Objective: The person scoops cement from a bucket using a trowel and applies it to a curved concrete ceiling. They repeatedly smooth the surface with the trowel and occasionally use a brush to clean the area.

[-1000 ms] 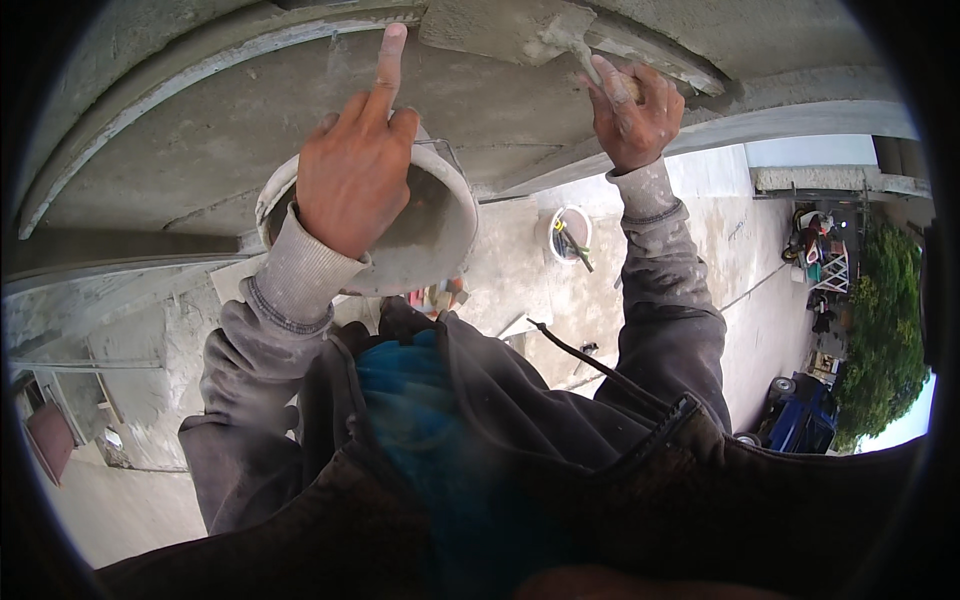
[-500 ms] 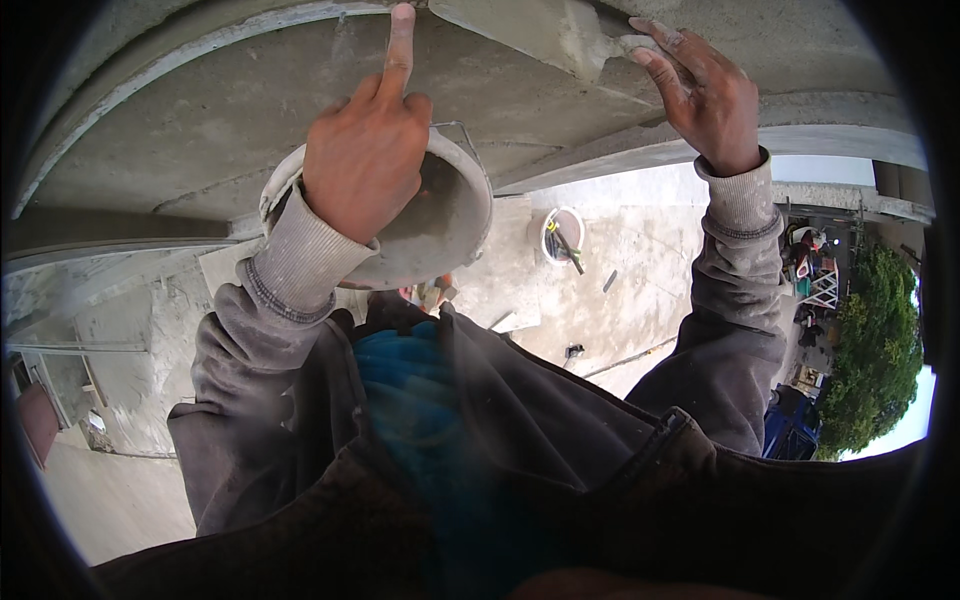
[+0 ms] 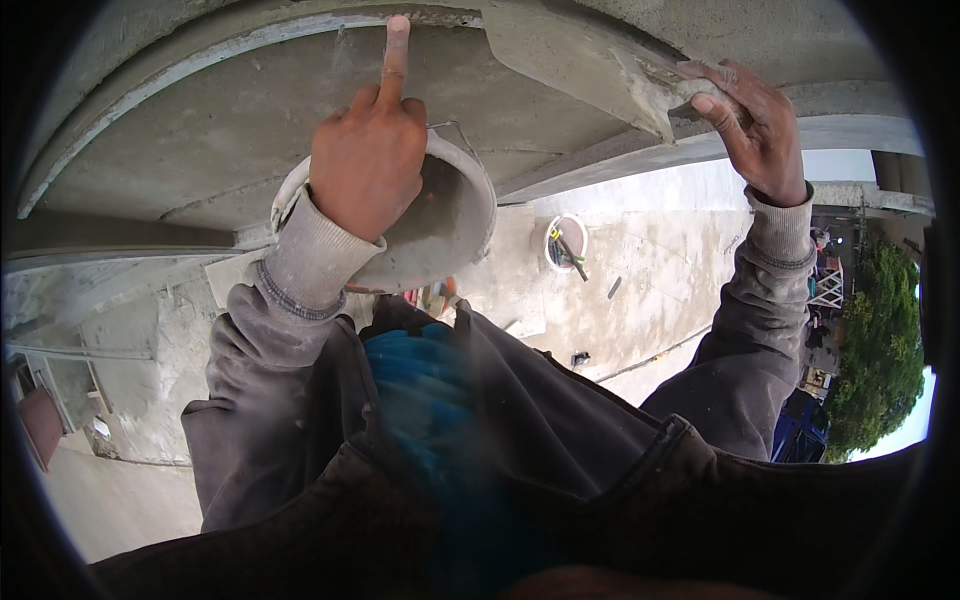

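Grey concrete point(image 3: 440, 90) is seen beyond the fingers of both hands, crossed by a curved strip point(image 3: 300, 28). By the right hand point(image 3: 755, 130) a trowel point(image 3: 575, 62) is held at its handle, fingers nearly closed and laid fairly straight along it, thumb on the near side; its tilted blade is set left of those fingers. Compared with a second ago, hand and trowel have been shifted rightward, and more strip is exposed between blade and left fingertip. The left hand point(image 3: 368, 165) has been kept almost in place, one finger stretched up to the strip, the others folded or hidden; whether anything is gripped cannot be told. Behind and below its knuckles, a bucket point(image 3: 440, 230) is partly covered.
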Demonstrator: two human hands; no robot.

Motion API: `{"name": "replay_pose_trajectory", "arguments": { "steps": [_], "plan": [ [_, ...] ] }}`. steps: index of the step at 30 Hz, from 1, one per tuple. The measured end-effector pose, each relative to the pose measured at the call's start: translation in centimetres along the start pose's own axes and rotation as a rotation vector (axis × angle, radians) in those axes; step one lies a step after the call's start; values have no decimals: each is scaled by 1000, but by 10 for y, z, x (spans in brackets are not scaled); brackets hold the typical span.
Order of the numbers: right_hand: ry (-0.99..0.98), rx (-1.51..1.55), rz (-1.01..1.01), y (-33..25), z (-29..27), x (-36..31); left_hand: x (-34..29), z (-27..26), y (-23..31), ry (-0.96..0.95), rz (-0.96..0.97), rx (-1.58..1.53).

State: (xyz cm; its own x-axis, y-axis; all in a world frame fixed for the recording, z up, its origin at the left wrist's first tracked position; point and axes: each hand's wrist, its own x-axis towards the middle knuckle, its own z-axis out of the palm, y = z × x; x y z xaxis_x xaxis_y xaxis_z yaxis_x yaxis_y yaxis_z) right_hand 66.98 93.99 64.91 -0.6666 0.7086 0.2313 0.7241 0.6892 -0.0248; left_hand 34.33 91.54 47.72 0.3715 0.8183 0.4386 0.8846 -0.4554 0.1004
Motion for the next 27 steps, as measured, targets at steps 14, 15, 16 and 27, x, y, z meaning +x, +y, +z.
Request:
{"name": "replay_pose_trajectory", "arguments": {
  "steps": [14, 15, 16, 27],
  "plan": [
    [89, -175, 25, 11, 28, 13, 0, 2, -1, 36, 10, 5],
    [118, -180, -13, 13, 30, 17, -1, 3, -1, 43, 16, 12],
    [148, -184, -52, 12, 33, 20, -1, 3, 0, 34, 13, 10],
    [4, -161, 12, 0, 22, 47, 3, 9, 1, 44, 14, 13]
  ]
}}
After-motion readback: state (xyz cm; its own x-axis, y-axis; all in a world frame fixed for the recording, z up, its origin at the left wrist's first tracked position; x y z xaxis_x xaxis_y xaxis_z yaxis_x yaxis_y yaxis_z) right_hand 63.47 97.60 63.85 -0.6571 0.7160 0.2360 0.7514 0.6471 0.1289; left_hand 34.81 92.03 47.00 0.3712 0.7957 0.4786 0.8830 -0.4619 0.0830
